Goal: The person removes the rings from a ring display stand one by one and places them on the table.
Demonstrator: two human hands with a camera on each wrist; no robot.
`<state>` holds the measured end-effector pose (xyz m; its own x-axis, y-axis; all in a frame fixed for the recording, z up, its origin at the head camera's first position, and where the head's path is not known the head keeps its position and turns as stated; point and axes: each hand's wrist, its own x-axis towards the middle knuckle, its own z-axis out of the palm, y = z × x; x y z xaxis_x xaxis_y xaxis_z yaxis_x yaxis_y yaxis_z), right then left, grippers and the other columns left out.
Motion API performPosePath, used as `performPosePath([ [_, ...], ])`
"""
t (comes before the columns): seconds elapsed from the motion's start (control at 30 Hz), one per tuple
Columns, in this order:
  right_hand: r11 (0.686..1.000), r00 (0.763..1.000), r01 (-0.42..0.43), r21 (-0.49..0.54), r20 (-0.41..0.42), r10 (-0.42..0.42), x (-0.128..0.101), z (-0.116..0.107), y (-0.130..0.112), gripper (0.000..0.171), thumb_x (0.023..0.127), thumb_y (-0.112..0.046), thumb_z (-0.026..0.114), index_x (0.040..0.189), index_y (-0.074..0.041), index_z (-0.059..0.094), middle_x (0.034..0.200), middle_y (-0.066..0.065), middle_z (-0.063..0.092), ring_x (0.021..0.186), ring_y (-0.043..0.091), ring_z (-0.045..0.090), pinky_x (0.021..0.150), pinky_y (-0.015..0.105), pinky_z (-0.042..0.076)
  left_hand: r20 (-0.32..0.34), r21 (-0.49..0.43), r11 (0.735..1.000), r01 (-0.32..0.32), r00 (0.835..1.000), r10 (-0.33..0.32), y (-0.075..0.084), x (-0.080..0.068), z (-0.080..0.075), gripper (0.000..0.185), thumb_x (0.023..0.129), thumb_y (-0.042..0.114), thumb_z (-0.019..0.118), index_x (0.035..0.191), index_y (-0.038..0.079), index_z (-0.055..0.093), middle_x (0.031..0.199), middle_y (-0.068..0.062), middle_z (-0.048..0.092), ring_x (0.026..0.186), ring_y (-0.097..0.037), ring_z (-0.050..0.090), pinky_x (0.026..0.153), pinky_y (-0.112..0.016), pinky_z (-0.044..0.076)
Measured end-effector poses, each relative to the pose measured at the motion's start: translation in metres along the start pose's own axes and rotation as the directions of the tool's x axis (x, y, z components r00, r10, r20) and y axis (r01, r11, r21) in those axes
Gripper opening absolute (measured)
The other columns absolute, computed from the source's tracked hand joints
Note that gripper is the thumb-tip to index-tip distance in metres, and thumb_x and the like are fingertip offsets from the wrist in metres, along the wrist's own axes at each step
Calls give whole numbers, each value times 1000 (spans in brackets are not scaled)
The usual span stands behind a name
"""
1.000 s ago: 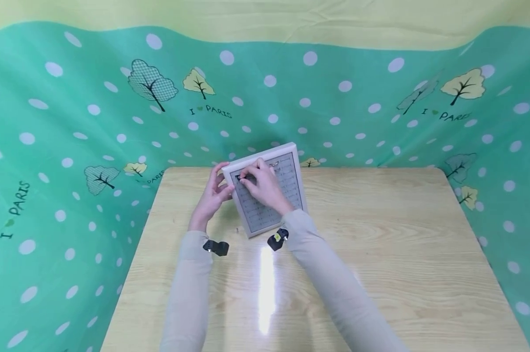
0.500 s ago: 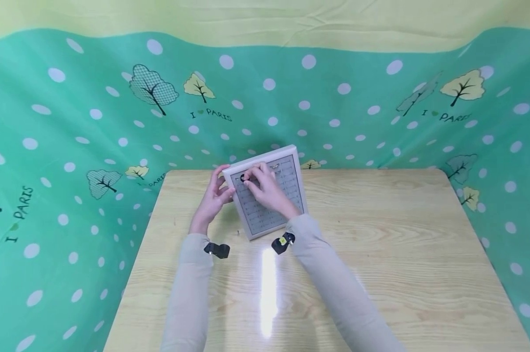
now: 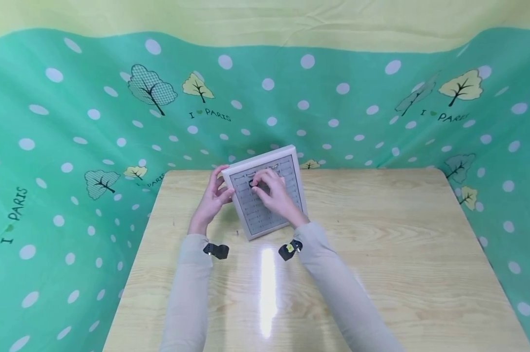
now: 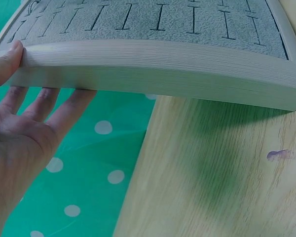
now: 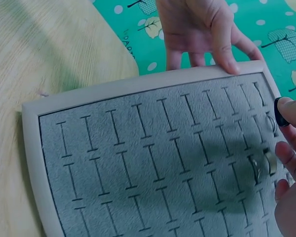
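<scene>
A ring display tray with a pale wooden frame and grey slotted padding stands tilted on the table. My left hand holds its upper left corner; in the left wrist view the thumb lies over the rim and the fingers reach against the side. Between the thumb and fingers of my right hand is a black ring, pinched in front of the padding's upper rows. Several rings sit in slots near the top, among them a silver-coloured ring; the right hand partly covers that area.
The wooden table extends to the right and towards me. Behind and at the sides hangs a green dotted cloth. A small dark mark shows on the tabletop left of the tray.
My right hand has moved right and slightly nearer to me with the black ring, away from the tray's upper left corner. The left hand and the tray stay about where they were.
</scene>
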<state>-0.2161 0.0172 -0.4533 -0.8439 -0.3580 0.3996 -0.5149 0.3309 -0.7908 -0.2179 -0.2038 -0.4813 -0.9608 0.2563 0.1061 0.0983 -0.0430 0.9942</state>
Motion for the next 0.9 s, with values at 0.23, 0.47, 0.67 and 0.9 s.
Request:
performPosePath([
  [0.23, 995, 998, 7, 103, -59, -1, -11, -6, 8, 5, 89, 4, 63, 93, 1, 62, 113, 15, 57, 110, 26, 51, 104, 38, 36, -1, -8, 1000, -17, 1000, 17, -1, 1, 0, 67, 93, -10, 50, 147, 22, 27, 139, -19, 42, 110, -28, 58, 83, -45, 55],
  [0.47, 988, 992, 11, 153, -122, 8, -27, -15, 5, 7, 86, 10, 64, 92, 8, 62, 109, 23, 58, 102, 33, 54, 87, 37, 50, 7, -17, 1000, -21, 1000, 21, -1, -1, 2, 68, 92, -13, 48, 148, 20, 26, 136, -20, 43, 107, -27, 59, 82, -44, 56],
  [0.67, 988, 989, 30, 151, -150, -7, -35, -22, 6, 9, 83, 16, 63, 92, 14, 61, 107, 32, 56, 98, 41, 54, 82, 50, 50, 8, -15, 999, -31, 999, 31, -1, -1, 0, 69, 92, -13, 48, 149, 17, 24, 135, -20, 44, 105, -25, 60, 82, -44, 56],
  [0.9, 994, 984, -26, 107, -171, 44, -48, -25, 36, 10, 86, 7, 66, 95, 5, 64, 109, 19, 58, 95, 28, 56, 85, 37, 51, 4, -15, 999, -38, 999, 38, -2, -2, 0, 68, 93, -11, 50, 149, 18, 25, 136, -22, 44, 105, -26, 60, 82, -45, 56],
])
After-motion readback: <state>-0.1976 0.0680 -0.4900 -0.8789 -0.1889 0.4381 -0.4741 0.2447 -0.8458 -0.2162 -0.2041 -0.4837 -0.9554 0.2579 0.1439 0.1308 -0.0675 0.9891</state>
